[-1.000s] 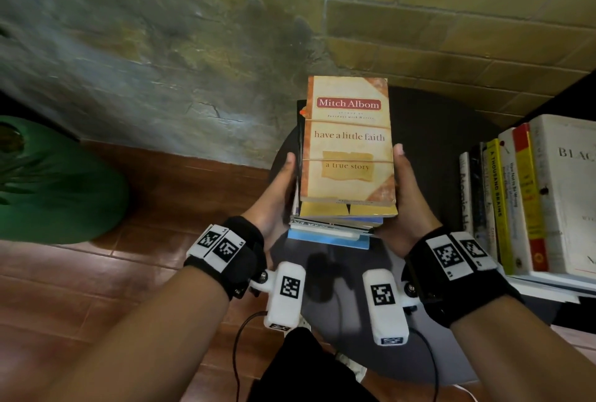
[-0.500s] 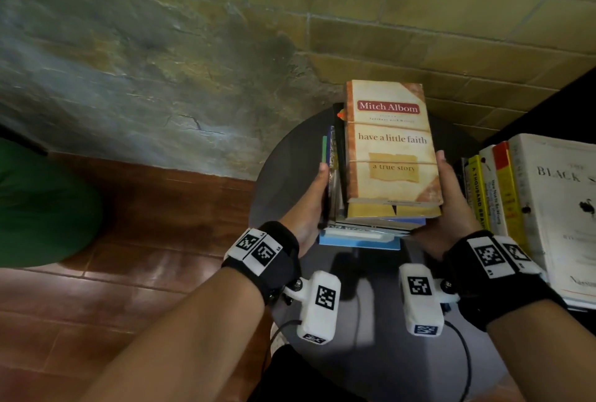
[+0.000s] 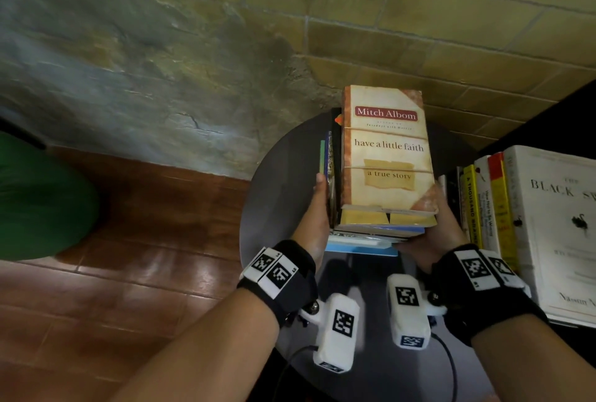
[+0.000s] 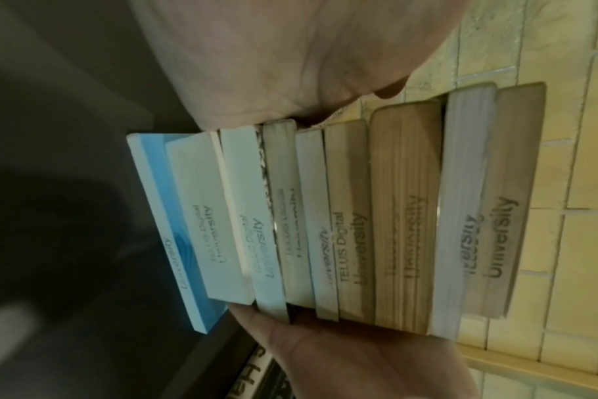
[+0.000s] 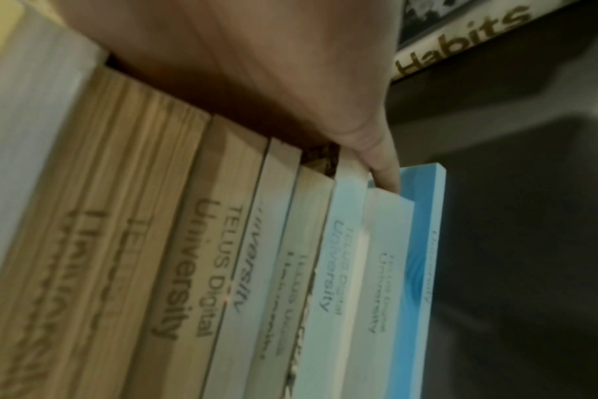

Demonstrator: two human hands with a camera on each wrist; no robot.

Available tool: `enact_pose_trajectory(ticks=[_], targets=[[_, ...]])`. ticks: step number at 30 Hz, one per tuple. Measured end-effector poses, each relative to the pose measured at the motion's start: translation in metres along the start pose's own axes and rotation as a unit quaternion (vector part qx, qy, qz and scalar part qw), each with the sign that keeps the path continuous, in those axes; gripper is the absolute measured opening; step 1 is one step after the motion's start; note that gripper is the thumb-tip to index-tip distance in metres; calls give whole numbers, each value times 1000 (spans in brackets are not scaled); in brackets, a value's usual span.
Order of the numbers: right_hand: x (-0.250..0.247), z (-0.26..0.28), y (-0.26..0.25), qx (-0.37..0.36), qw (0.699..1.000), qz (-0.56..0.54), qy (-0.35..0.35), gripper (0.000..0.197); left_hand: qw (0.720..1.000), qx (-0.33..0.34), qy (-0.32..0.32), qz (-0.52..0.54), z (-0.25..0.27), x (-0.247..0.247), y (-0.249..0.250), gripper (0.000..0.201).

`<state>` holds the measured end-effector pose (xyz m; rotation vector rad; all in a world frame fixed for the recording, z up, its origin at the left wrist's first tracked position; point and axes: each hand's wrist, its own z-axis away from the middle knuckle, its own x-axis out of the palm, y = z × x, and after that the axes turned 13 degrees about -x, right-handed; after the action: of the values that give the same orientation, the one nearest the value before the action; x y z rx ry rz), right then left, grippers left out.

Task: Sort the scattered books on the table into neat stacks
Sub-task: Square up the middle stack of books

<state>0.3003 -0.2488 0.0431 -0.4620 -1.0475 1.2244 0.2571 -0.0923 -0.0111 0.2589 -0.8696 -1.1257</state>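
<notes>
A stack of several books (image 3: 387, 150) stands on a round dark table (image 3: 277, 201), with "have a little faith" on top and a light blue book (image 3: 361, 248) at the bottom, jutting toward me. My left hand (image 3: 317, 208) lies flat against the stack's left side, fingers straight. My right hand (image 3: 442, 230) presses the near right side, its fingers mostly hidden by the books. In the left wrist view both palms flank the page edges (image 4: 352, 216). In the right wrist view my right hand (image 5: 256, 67) lies along the stack (image 5: 188, 243), one fingertip above the blue book (image 5: 424, 243).
A row of upright books (image 3: 483, 201) stands close on the right, ending in a thick white one (image 3: 554, 224). A brick wall (image 3: 419, 30) is just behind the table. A green rounded object (image 3: 38, 201) sits on the wooden floor (image 3: 145, 256) to the left.
My view has swung left, so the stack sits further right in frame. My right hand has slid back toward the stack's near right corner. Both hands stay against the sides.
</notes>
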Motion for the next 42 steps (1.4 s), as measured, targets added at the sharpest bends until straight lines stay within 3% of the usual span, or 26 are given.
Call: enact_pose_trajectory(ticks=[3, 5, 7, 10, 11, 14, 17, 18, 21, 23, 32, 36, 38, 40, 42], targets=[[-2, 1, -2, 1, 1000, 3, -10, 61, 1000, -7, 25, -15, 0, 3, 2, 75], [-3, 1, -6, 4, 1000, 13, -7, 60, 999, -18, 43, -9, -6, 2, 1, 105], [-5, -1, -12, -5, 1000, 29, 12, 65, 998, -18, 56, 4, -28, -6, -10, 119], [-8, -2, -25, -76, 995, 47, 42, 100, 998, -1, 70, 0, -22, -2, 10, 106], [-6, -1, -29, -100, 993, 49, 33, 101, 997, 16, 69, 0, -12, 4, 21, 102], [5, 1, -34, -106, 991, 82, -30, 69, 998, 57, 19, -14, 13, 24, 45, 102], [15, 4, -34, -101, 988, 111, -35, 50, 994, 88, 4, -58, 8, 25, 52, 72], [17, 4, -33, -109, 986, 121, -31, 46, 995, 79, 7, -60, 6, 24, 55, 70], [19, 3, -31, -142, 977, 152, -40, 46, 994, 72, 26, -76, 11, 31, 63, 98], [19, 2, -30, -166, 969, 172, -56, 47, 995, 60, 29, -77, 4, 31, 60, 106], [12, 2, -30, -173, 966, 178, -69, 43, 997, 70, 21, -16, 11, 35, 56, 71], [11, 0, -23, -183, 967, 174, -46, 45, 996, 82, 24, -1, 10, 35, 56, 73], [13, 1, -20, -195, 962, 185, -38, 44, 997, 72, 31, 9, 11, 36, 54, 88], [13, 1, -21, -194, 962, 192, -31, 42, 999, 45, -5, 26, 11, 31, 50, 97], [12, 0, -23, -185, 970, 159, -15, 44, 998, 52, -6, 16, 14, 24, 47, 77]])
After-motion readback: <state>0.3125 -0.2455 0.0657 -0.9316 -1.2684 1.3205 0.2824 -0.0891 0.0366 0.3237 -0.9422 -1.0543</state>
